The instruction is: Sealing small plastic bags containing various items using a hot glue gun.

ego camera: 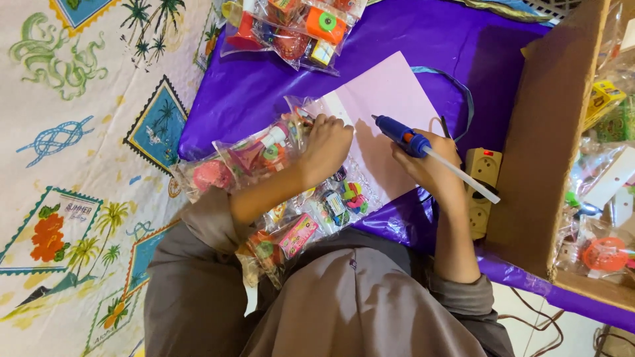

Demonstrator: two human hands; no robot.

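Right now the person is sitting over a purple plastic sheet (264, 86), working on a pale pink card (390, 99) that is lying flat on it. The left hand (325, 145) is pressing down, fingers curled, on a clear toy packet (264, 149) whose top edge is lying at the card's left side. The right hand (430, 165) is gripping a blue glue gun (402, 135), nozzle pointing up-left over the card, a white glue stick jutting out behind. Whether any glue is already on the card is too fine to tell. By the look of it the work is only partly done: several more filled packets (311, 218) are lying loose under the left forearm, and another heap of packets (291, 26) is waiting at the top. A cardboard box (549, 132) is standing to the right, beside a beige power strip (481, 172).
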